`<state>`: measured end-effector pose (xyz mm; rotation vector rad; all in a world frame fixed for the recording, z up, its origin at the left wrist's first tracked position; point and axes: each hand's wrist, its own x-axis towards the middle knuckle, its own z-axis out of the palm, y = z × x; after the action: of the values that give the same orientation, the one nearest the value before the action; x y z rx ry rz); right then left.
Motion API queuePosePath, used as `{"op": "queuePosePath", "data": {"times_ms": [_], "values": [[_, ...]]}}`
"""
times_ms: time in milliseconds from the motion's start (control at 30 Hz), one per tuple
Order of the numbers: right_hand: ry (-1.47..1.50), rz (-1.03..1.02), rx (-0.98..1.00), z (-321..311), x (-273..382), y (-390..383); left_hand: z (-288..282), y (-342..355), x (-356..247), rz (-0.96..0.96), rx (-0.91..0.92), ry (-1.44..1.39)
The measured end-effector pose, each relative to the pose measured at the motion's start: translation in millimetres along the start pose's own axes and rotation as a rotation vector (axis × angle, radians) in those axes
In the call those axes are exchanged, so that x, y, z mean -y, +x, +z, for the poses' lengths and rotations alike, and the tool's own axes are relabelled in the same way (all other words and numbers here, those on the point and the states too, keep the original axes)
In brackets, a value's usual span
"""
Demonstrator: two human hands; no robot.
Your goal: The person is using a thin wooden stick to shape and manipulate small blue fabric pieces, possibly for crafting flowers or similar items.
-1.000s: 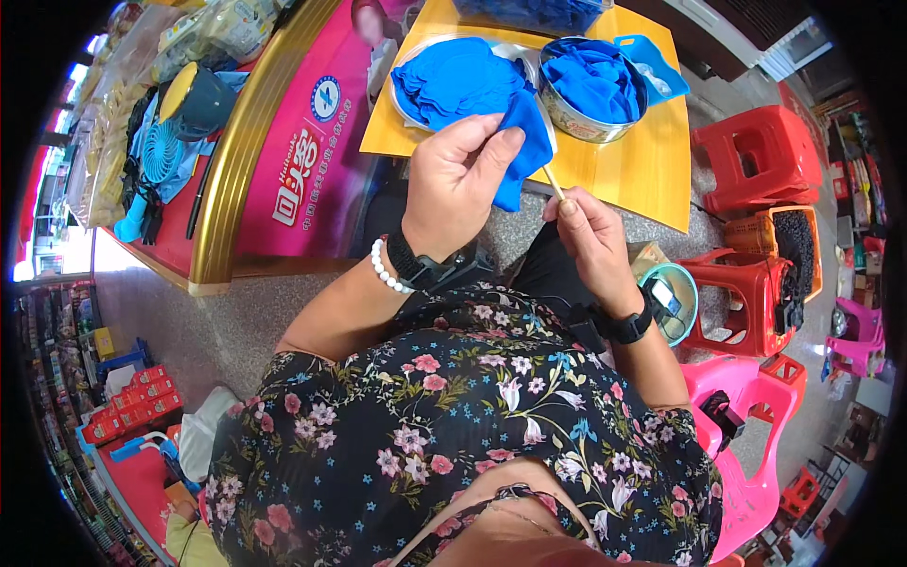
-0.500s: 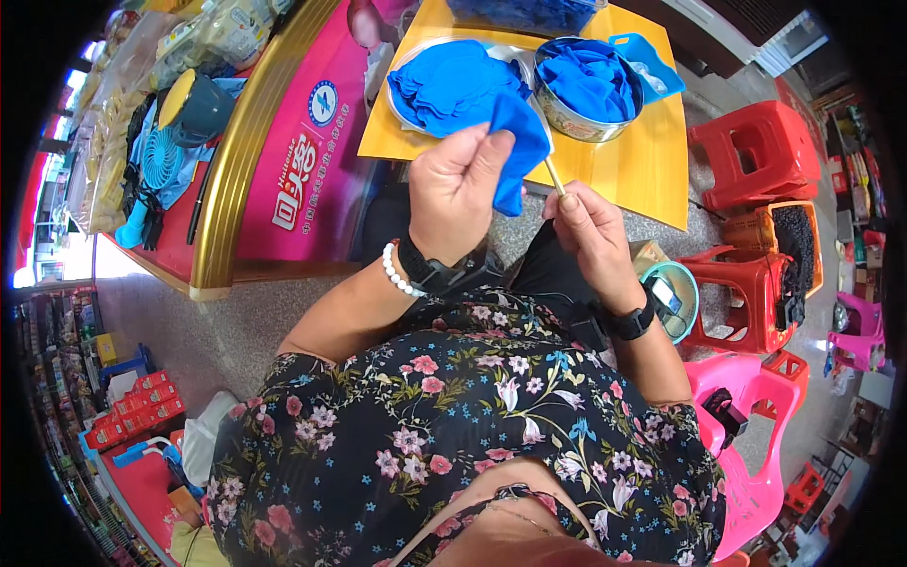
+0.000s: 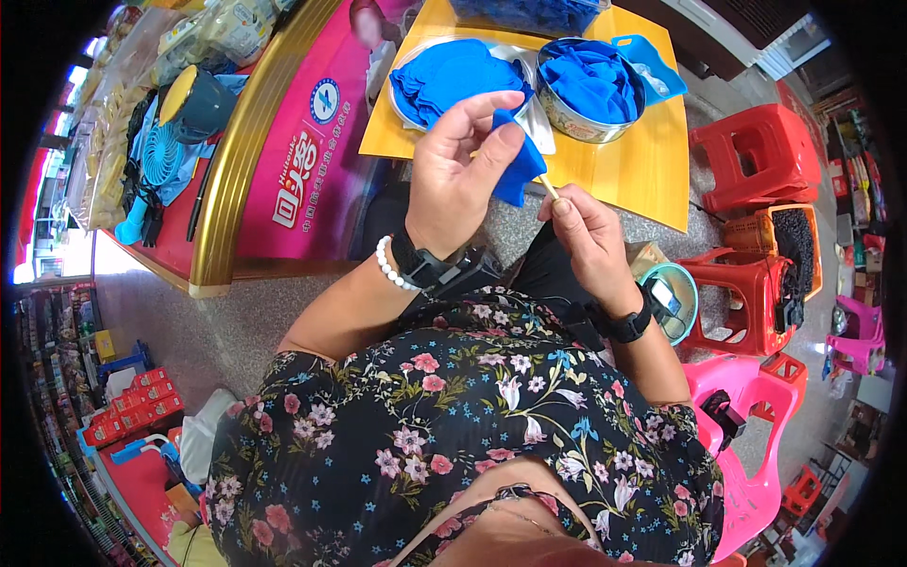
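A thin pale stick (image 3: 548,186) is pinched between the thumb and fingers of my right hand (image 3: 586,231). At its far end is a piece of blue cloth (image 3: 521,175), folded over and hanging down. My left hand (image 3: 458,175) is just left of this cloth, thumb and forefinger apart, with the cloth's upper corner between or behind them. The other left fingers are partly hidden. Beyond my hands, a pile of flat blue cloth pieces (image 3: 453,80) lies on a white plate. A round tin (image 3: 590,128) beside it holds more crumpled blue cloth (image 3: 590,80).
The yellow table (image 3: 652,180) also bears a clear box (image 3: 529,14) of blue pieces and a blue plastic scoop-like tray (image 3: 666,80). A pink counter with a gold edge (image 3: 227,189) stands left. Red stools (image 3: 756,151) and a pink chair (image 3: 756,482) are at right.
My left thumb and forefinger have spread apart from their grip on the blue cloth. The cloth now looks more folded up at the stick's end. My right hand keeps its pinch.
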<state>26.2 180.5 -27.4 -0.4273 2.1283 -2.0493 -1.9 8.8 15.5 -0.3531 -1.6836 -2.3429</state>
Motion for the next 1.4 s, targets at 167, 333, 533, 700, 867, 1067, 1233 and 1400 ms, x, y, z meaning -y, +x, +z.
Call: {"op": "queuePosePath", "data": {"times_ms": [167, 333, 533, 700, 867, 1067, 1233, 1400], "values": [[-0.085, -0.035, 0.024, -0.5, -1.9, -1.8, -4.4, -5.7, 4.2, -0.030, 0.039, 0.075], [0.034, -0.020, 0.099, -0.1, -2.8, 0.7, 3.3, -16.4, -0.7, -0.073, 0.081, 0.074], [0.351, 0.148, 0.301, -6.7, -1.0, 2.7, 5.6, -14.9, 3.3, -0.016, 0.109, 0.152], [0.317, 0.156, 0.186, -9.2, 2.8, 0.5, 0.4, -4.7, -8.9, 0.062, 0.019, 0.138], [-0.023, -0.006, 0.066, -10.5, 2.0, -2.2, -1.2, -3.4, -7.0, 0.078, 0.048, 0.153], [-0.136, -0.124, 0.055, -9.8, 1.3, -3.7, -0.3, -5.4, -7.4, 0.009, 0.084, 0.116], [0.169, 0.066, 0.071, 2.2, 2.5, -6.6, 12.0, -11.0, -2.4, -0.030, 0.037, 0.007], [0.470, 0.237, 0.238, -3.8, -0.3, -6.2, 17.8, -14.1, -1.5, -0.055, 0.052, 0.045]]}}
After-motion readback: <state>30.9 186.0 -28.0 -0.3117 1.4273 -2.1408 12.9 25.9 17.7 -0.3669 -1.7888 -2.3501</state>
